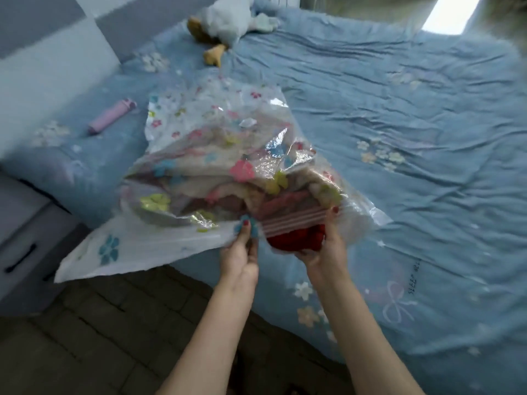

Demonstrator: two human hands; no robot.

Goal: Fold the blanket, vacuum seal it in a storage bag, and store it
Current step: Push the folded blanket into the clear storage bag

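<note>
Here both hands, left hand (241, 252) and right hand (325, 246), pinch the storage bag (205, 155) (blanket (228, 192) inside) at its zip strip (293, 220)

The storage bag (199, 155) at the centre of the frame is clear plastic printed with small flowers — pink, blue, yellow-green — and its seal strip (293, 220) is pink with pale stripes. Inside shows the blanket (228, 192), cream with pink bands and a red patch at the lower edge. The bedspread (399, 138) filling the right side is light blue with white and peach flowers and a pale bow outline. At the upper left lies a lilac tube (109, 116); at the top, a white plush toy (225, 15) with tan feet. Fingernails on both hands are red.
</note>
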